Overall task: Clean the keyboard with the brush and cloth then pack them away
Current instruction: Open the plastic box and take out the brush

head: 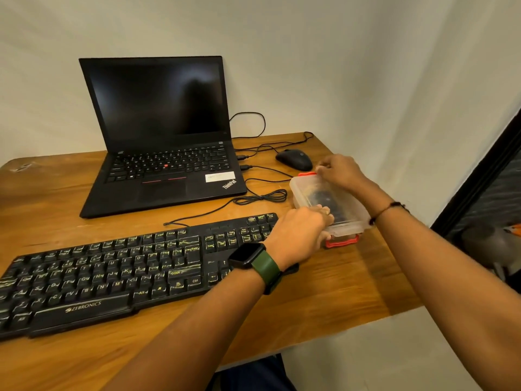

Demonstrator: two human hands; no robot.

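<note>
A black keyboard lies across the front of the wooden table. To its right sits a clear plastic box with red clips at both ends, its lid on. Something dark shows through the lid; I cannot tell what. My left hand, with a green-strapped watch on the wrist, grips the box's near end. Fingers of my right hand pinch the red clip at the far end. No brush or cloth is in plain view.
An open black laptop stands behind the keyboard. A black mouse lies just beyond the box, with cables looped between laptop and box. The table's right edge runs close by the box. A dark frame stands at the far right.
</note>
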